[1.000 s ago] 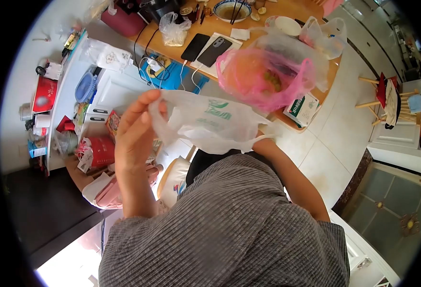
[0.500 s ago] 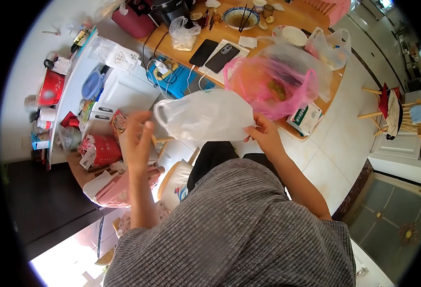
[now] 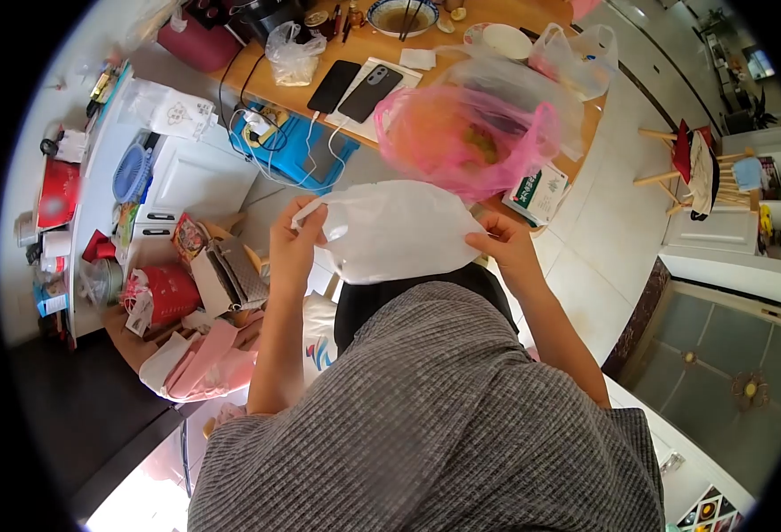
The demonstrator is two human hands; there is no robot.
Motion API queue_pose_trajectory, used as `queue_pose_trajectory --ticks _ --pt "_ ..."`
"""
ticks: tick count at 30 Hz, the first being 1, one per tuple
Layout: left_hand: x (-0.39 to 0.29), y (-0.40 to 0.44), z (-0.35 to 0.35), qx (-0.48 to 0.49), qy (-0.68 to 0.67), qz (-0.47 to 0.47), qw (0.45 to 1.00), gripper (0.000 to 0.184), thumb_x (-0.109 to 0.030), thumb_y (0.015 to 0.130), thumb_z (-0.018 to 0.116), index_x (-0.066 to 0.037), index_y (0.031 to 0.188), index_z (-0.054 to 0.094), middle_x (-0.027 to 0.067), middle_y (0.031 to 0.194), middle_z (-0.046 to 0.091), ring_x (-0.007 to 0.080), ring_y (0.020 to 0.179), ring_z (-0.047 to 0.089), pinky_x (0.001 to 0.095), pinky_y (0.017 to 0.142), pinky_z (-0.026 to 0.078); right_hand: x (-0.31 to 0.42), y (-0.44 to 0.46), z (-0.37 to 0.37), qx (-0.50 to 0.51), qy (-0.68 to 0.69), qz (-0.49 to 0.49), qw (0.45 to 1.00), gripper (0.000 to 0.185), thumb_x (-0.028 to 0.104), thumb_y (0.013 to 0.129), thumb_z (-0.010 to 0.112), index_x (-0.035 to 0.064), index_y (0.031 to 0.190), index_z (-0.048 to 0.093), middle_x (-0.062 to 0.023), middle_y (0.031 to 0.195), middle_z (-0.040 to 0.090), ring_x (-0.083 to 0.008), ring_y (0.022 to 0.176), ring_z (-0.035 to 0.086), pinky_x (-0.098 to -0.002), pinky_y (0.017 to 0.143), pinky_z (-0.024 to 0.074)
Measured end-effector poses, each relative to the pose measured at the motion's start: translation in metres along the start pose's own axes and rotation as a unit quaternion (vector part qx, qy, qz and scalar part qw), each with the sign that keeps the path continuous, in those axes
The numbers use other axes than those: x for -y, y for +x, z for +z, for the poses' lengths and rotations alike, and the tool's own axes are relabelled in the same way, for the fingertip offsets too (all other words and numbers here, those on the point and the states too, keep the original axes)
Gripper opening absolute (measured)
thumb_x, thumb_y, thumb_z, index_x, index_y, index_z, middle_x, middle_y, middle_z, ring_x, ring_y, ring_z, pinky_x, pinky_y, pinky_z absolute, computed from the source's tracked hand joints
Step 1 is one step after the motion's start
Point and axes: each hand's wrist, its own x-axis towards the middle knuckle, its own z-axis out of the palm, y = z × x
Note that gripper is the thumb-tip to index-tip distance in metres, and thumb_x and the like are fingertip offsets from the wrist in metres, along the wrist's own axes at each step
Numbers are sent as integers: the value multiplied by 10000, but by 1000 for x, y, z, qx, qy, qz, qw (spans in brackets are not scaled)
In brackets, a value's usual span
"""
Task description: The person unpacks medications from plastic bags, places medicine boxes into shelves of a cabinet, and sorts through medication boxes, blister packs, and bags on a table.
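A white plastic bag (image 3: 399,232) is stretched out flat between my two hands, above my lap. My left hand (image 3: 295,246) is closed on the handle end of the bag. At the other end, my right hand (image 3: 506,250) pinches the bag between thumb and fingers. Just beyond the bag, a pink plastic bag (image 3: 426,133) with something orange and green inside lies at the table's edge. Close to my right hand, a white and green box (image 3: 539,191) sits on that edge.
On the wooden table (image 3: 448,58) are two phones, one a grey phone (image 3: 371,93), a bowl with chopsticks (image 3: 401,16) and a clear bag (image 3: 293,55). Below stands a blue stool (image 3: 306,151) with cables. A red bag (image 3: 164,293) is at left, a wooden chair (image 3: 701,168) at right.
My left hand was open and apart from the white bag; now it grips the bag's handle end. The bag is spread flatter and lower. The view has shifted, moving the table up and left.
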Motion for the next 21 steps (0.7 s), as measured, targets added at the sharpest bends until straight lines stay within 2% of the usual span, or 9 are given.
queue_pose_trajectory --ticks 2,5,8,11,14,15,18,20,21 --pt "-2 5 -1 -12 -22 -7 1000 148 -120 847 530 -30 925 618 -53 623 455 36 575 395 187 553 293 -6 -2 -10 -8 64 29 998 142 105 782 702 25 811 588 10 744 564 -78 632 526 -213 617 443" --pt "-11 8 4 -4 -16 -11 1000 204 -66 806 462 -28 927 623 -58 609 418 38 559 352 191 538 256 -8 -5 -13 -54 40 44 997 148 108 769 695 26 792 574 0 726 564 -84 633 541 -223 593 438" --pt "-12 10 3 13 -4 -11 1000 224 -45 787 454 -34 932 624 -48 615 431 39 578 372 190 552 275 -17 -5 -16 -149 -232 -20 961 135 101 728 660 38 784 556 -34 698 567 -143 621 575 -267 593 450" --pt "-17 11 4 38 22 15 999 235 -56 795 472 -30 987 607 -36 657 468 33 625 397 171 586 293 -2 -8 -5 -145 -460 -51 875 150 95 680 612 50 802 538 -69 679 559 -219 635 591 -313 602 456" --pt "-26 11 -3 26 67 42 997 261 -20 755 499 -35 995 601 -13 749 551 48 698 476 173 631 352 -5 -6 -14 -132 -473 -10 871 183 106 666 595 69 836 536 -77 708 561 -267 679 583 -349 608 457" --pt "-28 15 -7 15 81 51 995 273 3 732 510 -39 986 602 -3 787 588 57 726 514 178 647 380 -3 -4 -16 -132 -491 -40 860 211 63 666 582 63 872 534 -82 775 570 -238 736 588 -333 595 458" --pt "-8 36 -24 80 37 36 995 294 -18 742 564 -55 1034 586 3 907 601 48 803 519 197 677 390 8 8 -20 -119 -370 -147 910 239 -5 668 543 39 902 535 -75 854 585 -195 816 599 -316 630 484" --pt "-6 47 -31 122 -5 -49 991 302 -41 756 595 -66 1057 577 9 960 593 57 834 524 211 698 404 22 10 -33 6 -86 -77 993 230 -68 691 497 8 901 554 -87 1001 603 -182 969 574 -304 763 503" --pt "-7 49 -36 141 -28 -91 985 308 -53 763 611 -71 1069 573 12 987 589 62 849 527 218 709 411 31 9 -44 20 -111 -86 990 231 -63 705 508 12 918 560 -106 1059 592 -180 974 572 -300 792 489"
